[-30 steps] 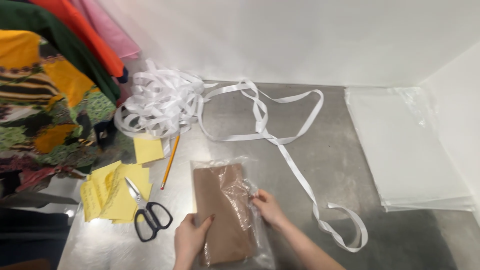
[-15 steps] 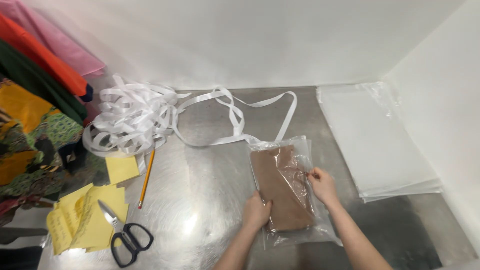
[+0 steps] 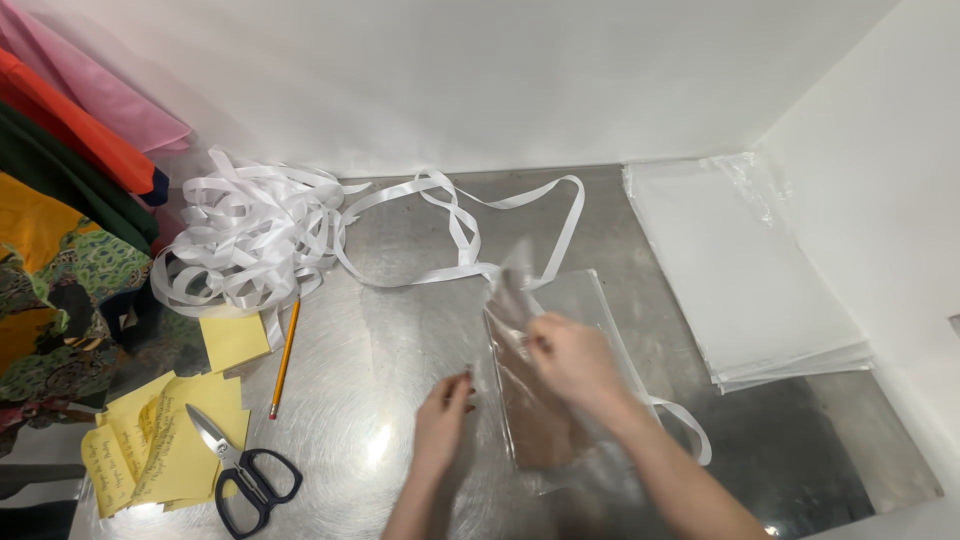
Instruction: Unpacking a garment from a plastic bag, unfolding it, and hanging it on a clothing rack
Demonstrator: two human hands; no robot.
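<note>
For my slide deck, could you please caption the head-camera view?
Two hands, left hand and right hand, at a clear plastic bag holding brown fabric on a metal table.

Both forearms are reaching in from the lower edge, bare to the wrist. Left hand (image 3: 443, 412) is lying low and palm-down, fingers loosely spread and pointing forward. Right hand (image 3: 570, 362) is sitting higher and further forward, motion-blurred, fingers curling inward as if pinching; its forearm is angling in from lower right.

Steel table (image 3: 400, 330) under ribbon (image 3: 250, 235), scissors (image 3: 245, 470), pencil (image 3: 284, 358), bagged brown cloth (image 3: 545, 400).
</note>
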